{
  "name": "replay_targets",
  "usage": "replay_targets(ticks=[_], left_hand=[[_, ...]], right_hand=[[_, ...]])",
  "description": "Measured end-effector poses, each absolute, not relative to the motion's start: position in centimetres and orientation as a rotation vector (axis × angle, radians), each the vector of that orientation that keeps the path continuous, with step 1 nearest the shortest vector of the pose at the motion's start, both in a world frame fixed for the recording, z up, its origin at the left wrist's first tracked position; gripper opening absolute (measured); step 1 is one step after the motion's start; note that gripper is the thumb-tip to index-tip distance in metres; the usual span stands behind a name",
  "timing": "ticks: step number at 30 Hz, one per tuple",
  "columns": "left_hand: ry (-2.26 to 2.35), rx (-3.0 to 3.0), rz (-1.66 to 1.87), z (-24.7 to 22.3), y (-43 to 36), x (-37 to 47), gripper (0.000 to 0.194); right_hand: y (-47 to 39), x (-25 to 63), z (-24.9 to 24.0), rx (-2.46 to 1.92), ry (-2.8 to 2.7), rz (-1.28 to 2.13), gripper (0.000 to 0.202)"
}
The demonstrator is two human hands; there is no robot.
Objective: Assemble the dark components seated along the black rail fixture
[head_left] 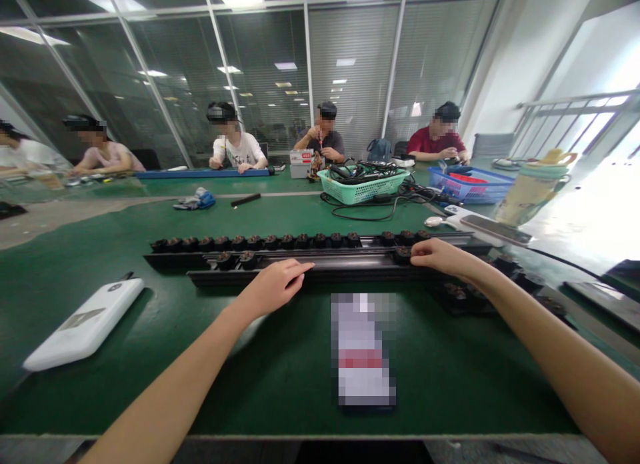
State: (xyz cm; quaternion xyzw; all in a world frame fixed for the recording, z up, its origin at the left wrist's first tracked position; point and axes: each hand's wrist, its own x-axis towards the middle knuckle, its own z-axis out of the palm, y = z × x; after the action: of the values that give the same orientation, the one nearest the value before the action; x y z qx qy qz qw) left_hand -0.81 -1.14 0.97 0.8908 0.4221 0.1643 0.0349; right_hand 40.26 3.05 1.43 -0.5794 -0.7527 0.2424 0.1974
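A long black rail (350, 269) with a shiny channel lies crosswise on the green table. My left hand (277, 284) rests on its near side, index finger stretched along the edge and the other fingers loosely bent. Towards the rail's right part, my right hand (440, 257) pinches a small round black socket-like part (403, 255) that sits in or just over the channel; its seating cannot be made out. Two similar round parts (247, 260) stand in the channel left of my left hand. Directly behind lies a second black rail (175, 257), carrying a row of several such parts.
More round black parts (457, 291) lie by my right forearm. A phone (363, 357) lies in front of me, a white power bank (90, 324) at left. Beyond are a green basket (360, 187) of cables, a blue basket (470, 187), a bottle (533, 191) and several seated people.
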Motion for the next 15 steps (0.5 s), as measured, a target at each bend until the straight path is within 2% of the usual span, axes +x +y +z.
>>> replay_targets(ticks=[15], left_hand=[[1.297, 2.752, 0.495, 0.95, -1.13, -0.81, 0.046]], right_hand=[[3.06, 40.43, 1.39, -1.626, -2.111, 0.678, 0.028]])
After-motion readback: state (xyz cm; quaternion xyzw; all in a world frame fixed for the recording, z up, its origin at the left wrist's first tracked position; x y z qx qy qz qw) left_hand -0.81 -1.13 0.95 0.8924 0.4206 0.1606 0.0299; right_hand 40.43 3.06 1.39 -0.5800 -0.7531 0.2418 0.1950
